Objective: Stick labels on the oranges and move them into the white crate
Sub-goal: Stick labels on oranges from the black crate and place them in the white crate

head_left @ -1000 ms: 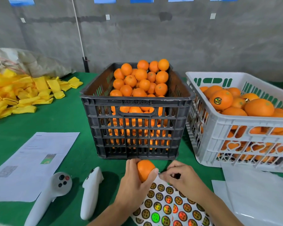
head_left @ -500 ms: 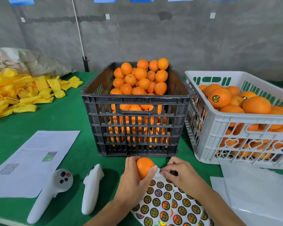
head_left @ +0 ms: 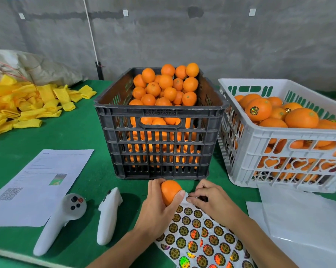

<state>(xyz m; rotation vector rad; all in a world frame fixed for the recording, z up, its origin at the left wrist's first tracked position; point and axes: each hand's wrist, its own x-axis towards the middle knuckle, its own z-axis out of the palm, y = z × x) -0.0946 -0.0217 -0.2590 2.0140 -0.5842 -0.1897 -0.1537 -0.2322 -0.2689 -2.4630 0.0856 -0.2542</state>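
Holding item one, an orange point(head_left: 170, 192): round, smooth and faintly dimpled, no sticker visible on the face shown. It sits in the left hand point(head_left: 157, 209), thumb and fingers curled round it, just above the near edge of the green table point(head_left: 82, 136) in front of the black crate point(head_left: 159, 140).

Item two, label sheet point(head_left: 200, 236): glossy white backing, rows of round dark stickers with gold rims and a holographic sheen, lying flat at the near edge under both wrists. The right hand point(head_left: 209, 202) has its fingertips point(head_left: 190, 198) pinched together at the sheet's far edge, apparently on a label; the label itself is too small to confirm.

Key relation: the orange lies immediately left of those pinched fingertips, almost touching, bare side turned towards them. The right hand is the nearer for applying, a short leftward move by my reckoning.

Item three, white crate point(head_left: 279, 144): rigid slotted plastic with heart cut-outs, far right, partly filled with labelled oranges. The black crate, same ribbed build, is heaped with oranges showing no stickers.
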